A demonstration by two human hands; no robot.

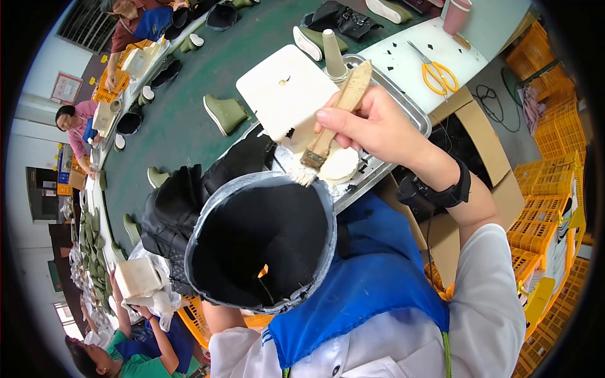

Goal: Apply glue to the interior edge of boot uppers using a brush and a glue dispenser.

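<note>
My right hand [384, 129] is closed round the wooden handle of a flat brush [343, 104]. The brush points down, and its pale, caked bristles are at the far rim of a black boot [252, 230]. Whether they touch the rim, I cannot tell. The boot's wide opening faces up at me, with a greyish band round its edge and a small orange spot deep inside. My left forearm [220, 317] runs behind the boot, which hides my left hand. Past the brush, a white block-shaped container [283, 85] and a whitish round mass sit at a metal tray [417, 120].
Dark quilted boots [165, 211] lie left of the opening. Across the green table [170, 120] stand olive boots [225, 113]. A thread cone [333, 53] and orange-handled scissors [435, 74] are at the back right. Orange crates [551, 135] line the right; several co-workers sit left.
</note>
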